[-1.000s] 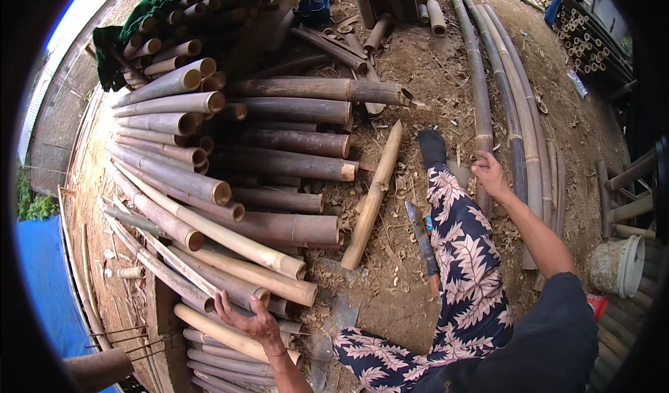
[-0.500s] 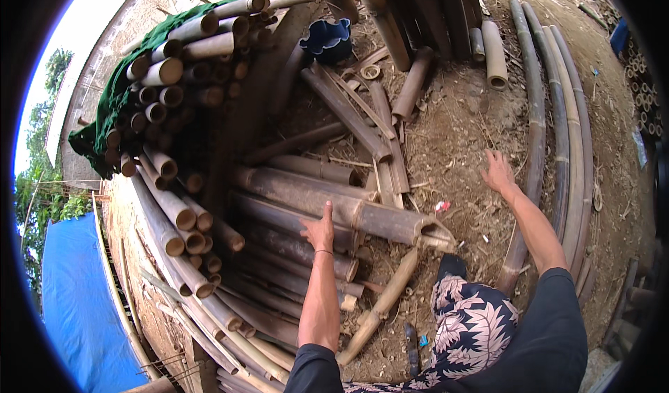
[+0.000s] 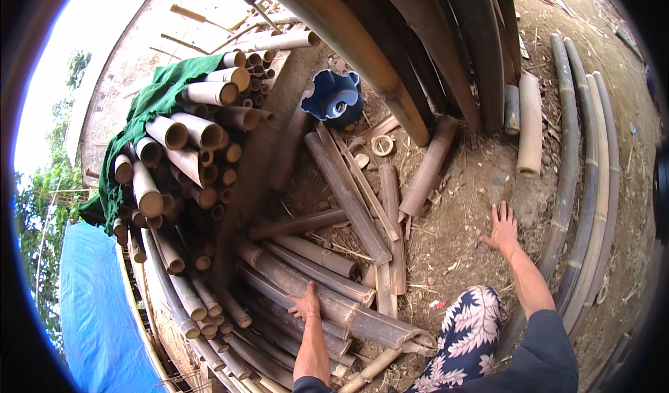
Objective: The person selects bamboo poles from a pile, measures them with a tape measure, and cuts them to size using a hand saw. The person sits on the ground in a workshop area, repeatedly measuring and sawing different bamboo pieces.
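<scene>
Right hand [image 3: 503,229] is stretched out with fingers fanned wide over the dirt [image 3: 463,191], left hand [image 3: 304,302] is open too, thumb sticking up. Bunch of loose bamboo pieces [image 3: 346,198] lie crisscrossed between the left hand and a blue bucket [image 3: 332,100], tall upright bamboo [image 3: 398,100] beyond. The thick bamboo pole [image 3: 341,308] sits right under the left hand, can't tell if they're touching, and it's apart from the right

We see a blue tarpaulin [image 3: 97,302] beside green leaves [image 3: 43,236], a green cloth [image 3: 159,97], and one blue wavy-rimmed container [image 3: 320,99].
</scene>
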Motion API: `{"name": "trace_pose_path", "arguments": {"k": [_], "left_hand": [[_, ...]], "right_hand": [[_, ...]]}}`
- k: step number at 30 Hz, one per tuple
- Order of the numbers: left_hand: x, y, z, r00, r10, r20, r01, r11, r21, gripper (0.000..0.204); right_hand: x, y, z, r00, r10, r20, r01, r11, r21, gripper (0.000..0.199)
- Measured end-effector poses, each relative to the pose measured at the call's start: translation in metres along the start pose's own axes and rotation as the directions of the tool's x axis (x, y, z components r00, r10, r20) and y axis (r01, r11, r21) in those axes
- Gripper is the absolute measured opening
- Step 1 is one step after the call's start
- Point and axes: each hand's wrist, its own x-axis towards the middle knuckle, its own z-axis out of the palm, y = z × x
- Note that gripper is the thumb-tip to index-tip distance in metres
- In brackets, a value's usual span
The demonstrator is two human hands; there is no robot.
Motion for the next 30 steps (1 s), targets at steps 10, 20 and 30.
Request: {"name": "trace_pose_path", "arguments": {"k": [10,20,30], "left_hand": [[0.012,0.032,-0.022,0.992,0.017,0.124,-0.059,0.937,0.343,0.127],[-0.105,0.233,0.078,0.631,0.603,0.488,-0.693,0.721,0.006,0.103],[-0.125,0.236,-0.038,0.703,0.711,-0.002,-0.566,0.558,-0.607,0.093]], "right_hand": [[0.008,-0.011,-0.005,0.991,0.072,0.11,-0.08,0.995,0.067,0.128],[0.034,-0.028,-0.062,0.857,0.069,0.51,-0.027,0.996,-0.089,0.115],[0.107,-0.428,-0.413,0.667,-0.65,-0.364,0.18,-0.334,0.925,0.077]]}}
